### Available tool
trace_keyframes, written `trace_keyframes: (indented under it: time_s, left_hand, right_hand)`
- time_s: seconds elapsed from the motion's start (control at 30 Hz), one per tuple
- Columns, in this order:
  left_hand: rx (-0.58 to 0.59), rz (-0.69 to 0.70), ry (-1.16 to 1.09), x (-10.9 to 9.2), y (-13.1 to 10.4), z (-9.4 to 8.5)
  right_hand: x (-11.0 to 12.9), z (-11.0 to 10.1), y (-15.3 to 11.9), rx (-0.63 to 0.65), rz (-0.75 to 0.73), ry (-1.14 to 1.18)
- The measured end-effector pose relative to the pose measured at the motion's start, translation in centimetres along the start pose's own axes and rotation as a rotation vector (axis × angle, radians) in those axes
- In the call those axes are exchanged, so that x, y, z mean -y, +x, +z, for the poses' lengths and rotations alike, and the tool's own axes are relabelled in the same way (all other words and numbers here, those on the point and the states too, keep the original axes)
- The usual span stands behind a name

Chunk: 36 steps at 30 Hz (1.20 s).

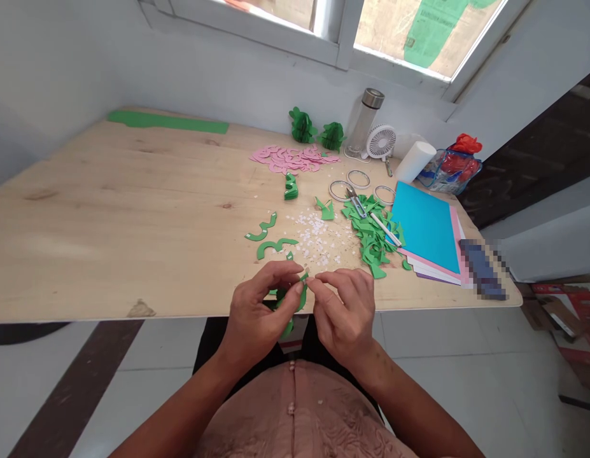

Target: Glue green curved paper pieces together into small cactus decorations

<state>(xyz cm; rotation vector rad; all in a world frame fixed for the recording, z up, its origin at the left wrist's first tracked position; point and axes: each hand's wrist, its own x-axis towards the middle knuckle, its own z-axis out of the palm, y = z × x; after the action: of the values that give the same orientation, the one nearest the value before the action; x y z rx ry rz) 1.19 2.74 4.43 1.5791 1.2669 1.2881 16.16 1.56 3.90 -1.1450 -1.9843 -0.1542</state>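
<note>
The wooden table (132, 210) spans the scene, and at its near edge, around the middle, both hands meet over a green piece (303, 298). The left hand (259, 308) has its thumb and forefinger clamped on it. On the right hand (345, 308), thumb and forefinger come close together at its far tip; I cannot tell whether they grip anything.

The green piece looks like thin card or foam sheet: probably very light, bendy yet springy, not slippery, and easy to crease or tear at its narrow parts. The broad part of a curve seems the safest hold, with the pale patches left untouched, as they may be sticky.

It is bright green and curved, partly hidden by the left fingers. Just beyond lie two wavy green strips (276, 246), matt, scalloped and dotted with small pale patches. Smallest are the white scraps (318, 238), scattered farther off and slightly right.
</note>
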Motion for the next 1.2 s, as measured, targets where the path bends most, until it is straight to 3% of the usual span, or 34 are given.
trace_keyframes:
  time_s: [0.17, 0.27, 0.37, 0.53, 0.67, 0.87, 1.2]
  left_hand:
    - [0.012, 0.000, 0.005, 0.0, 0.1, -0.1]
    - [0.000, -0.007, 0.007, 0.0, 0.1, -0.2]
    - [-0.015, -0.011, -0.007, 0.1, 0.1, -0.3]
    - [0.022, -0.016, -0.036, 0.2, 0.2, -0.2]
    - [0.059, -0.019, -0.047, 0.2, 0.3, -0.1]
    - [0.115, -0.051, -0.023, -0.1, 0.6, -0.1]
    - [0.278, -0.010, 0.174, 0.8, 0.1, -1.0]
  right_hand:
    - [-0.4, -0.1, 0.2, 0.017, -0.048, -0.049]
    - [-0.5, 0.0, 0.5, 0.011, -0.005, -0.043]
    - [-0.6, 0.1, 0.8, -0.026, 0.145, 0.052]
    - [-0.2, 0.4, 1.0, 0.119, 0.553, 0.621]
    - [0.4, 1.4, 0.9, 0.110, 0.832, 0.833]
    - [0.9, 1.9, 1.6, 0.023, 1.011, 0.966]
    - [0.1, 2.4, 1.5, -0.139, 1.153, 1.057]
